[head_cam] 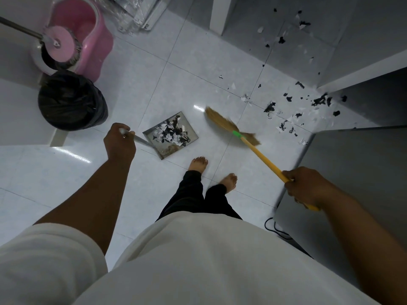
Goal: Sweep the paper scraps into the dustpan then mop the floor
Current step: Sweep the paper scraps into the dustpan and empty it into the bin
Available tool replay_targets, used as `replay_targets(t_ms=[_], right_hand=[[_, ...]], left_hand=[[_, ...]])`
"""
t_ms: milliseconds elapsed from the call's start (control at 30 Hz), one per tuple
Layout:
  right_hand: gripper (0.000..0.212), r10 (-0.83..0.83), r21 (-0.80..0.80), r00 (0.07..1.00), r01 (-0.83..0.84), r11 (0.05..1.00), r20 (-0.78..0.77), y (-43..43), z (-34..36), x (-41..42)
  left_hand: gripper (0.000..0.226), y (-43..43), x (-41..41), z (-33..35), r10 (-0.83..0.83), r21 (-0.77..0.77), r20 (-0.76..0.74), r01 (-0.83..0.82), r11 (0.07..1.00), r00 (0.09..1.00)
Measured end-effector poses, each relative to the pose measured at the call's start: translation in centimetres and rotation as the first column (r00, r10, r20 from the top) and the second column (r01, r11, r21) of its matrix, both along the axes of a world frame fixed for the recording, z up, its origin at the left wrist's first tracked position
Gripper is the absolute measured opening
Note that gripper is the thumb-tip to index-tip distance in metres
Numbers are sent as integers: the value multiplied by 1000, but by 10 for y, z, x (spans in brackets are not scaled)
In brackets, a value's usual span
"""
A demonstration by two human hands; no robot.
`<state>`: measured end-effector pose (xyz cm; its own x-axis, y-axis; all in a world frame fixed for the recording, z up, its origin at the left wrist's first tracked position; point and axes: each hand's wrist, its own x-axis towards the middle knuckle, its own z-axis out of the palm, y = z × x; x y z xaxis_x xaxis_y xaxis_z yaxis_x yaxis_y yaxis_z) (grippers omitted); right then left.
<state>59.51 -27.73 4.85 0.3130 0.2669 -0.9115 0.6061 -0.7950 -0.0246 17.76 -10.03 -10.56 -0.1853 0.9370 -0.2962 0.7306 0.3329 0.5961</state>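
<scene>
Well, from the head view, looking down past a white shirt and bare feet, the sweeping is partly done and the mopping not begun. The dustpan (pixel 170 134) sits on the white tiled floor (pixel 132 84) just ahead of the feet, and it already holds a fair heap of black and white paper scraps. Plenty more paper scraps (pixel 297 111) lie loose to the right, thickest near the corner of the grey cabinet (pixel 363 100), with a thinner scatter running further back along its side. So I'd judge the job somewhere around the middle of its first half: one load gathered, the bigger spread yet to be brought over.

The mop (pixel 60 44) rests with its pink head on the pink bucket (pixel 88 25) at the far left, untouched as far as I can see, and a bin lined with a black bag (pixel 71 100) stands just beside it.

The left hand (pixel 120 142) is wrapped tight around the dustpan's metal handle, fingers fully curled. The right hand (pixel 305 186) is clenched on the yellow stick of the broom (pixel 231 127), whose straw head is blurred and lies between the dustpan and the loose scraps, close beside the pan's open edge. Neither grip shows any slack.
</scene>
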Motion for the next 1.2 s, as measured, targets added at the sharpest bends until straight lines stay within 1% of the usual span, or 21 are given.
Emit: replay_targets(t_ms=[100, 133, 200, 267, 333, 400, 467, 600, 667, 700, 767, 833, 933, 1000, 1100, 1133, 1200], right_hand=[[36, 81, -76, 996, -82, 994, -27, 1, -13, -20], [35, 82, -98, 996, -86, 991, -46, 0, -17, -27], [36, 30, -118, 995, -41, 992, -97, -3, -21, -38], [38, -57, -106, 990, 43, 993, -128, -7, -19, -41], [45, -126, -80, 981, 115, 990, -147, -12, -9, -35], [50, -109, -48, 980, 102, 994, -166, -16, 4, -27], [50, -75, -14, 984, 74, 997, -164, -16, 16, -21], [49, -35, 53, 993, 41, 998, -116, -4, 20, -12], [48, 12, 71, 997, -7, 997, -76, 9, 12, -12], [46, 67, 68, 997, -63, 996, -50, 16, 6, -14], [33, 210, 38, 978, -210, 977, -10, 28, -10, -23], [15, 317, -16, 948, -317, 948, 0, 37, -24, -39], [11, 343, -55, 938, -345, 937, -41, 38, -40, -62], [16, 306, -44, 948, -310, 950, -87, 34, -39, -70], [36, 96, -33, 986, -101, 994, -134, 25, -18, -62], [42, 66, -36, 988, -72, 997, -139, 21, -8, -57], [50, 130, -34, 980, -137, 990, -154, 13, 10, -47]], left_hand=[[11, -7, -6, -3, -3, -3, -17, 3, 1000, 1000], [11, -9, -7, -4, -2, -4, -20, 2, 1000, 1000], [11, -13, -7, -7, 3, -13, -27, -3, 1000, 1000], [10, -15, -7, -8, 23, -22, -30, -24, 999, 999], [10, -16, -7, -9, 42, -34, -25, -43, 998, 999], [10, -16, -8, -9, 74, -56, -14, -75, 996, 997], [10, -15, -12, -8, 101, -66, -5, -101, 993, 995], [10, -19, -23, -5, 95, -38, -13, -95, 995, 995], [10, -22, -30, -3, 108, -39, -8, -109, 993, 994], [11, -24, -33, -3, 114, -39, -11, -115, 993, 993], [11, -29, -38, -3, 118, -39, -26, -119, 992, 993], [12, -34, -41, -3, 139, -49, -28, -140, 989, 990], [12, -38, -43, -5, 170, -60, -27, -172, 983, 985], [12, -38, -43, -6, 180, -63, -29, -182, 981, 983], [10, -39, -44, -8, 182, -51, -44, -184, 982, 982], [10, -39, -44, -8, 185, -47, -46, -187, 981, 982], [10, -39, -47, -9, 198, -56, -45, -201, 978, 979]])
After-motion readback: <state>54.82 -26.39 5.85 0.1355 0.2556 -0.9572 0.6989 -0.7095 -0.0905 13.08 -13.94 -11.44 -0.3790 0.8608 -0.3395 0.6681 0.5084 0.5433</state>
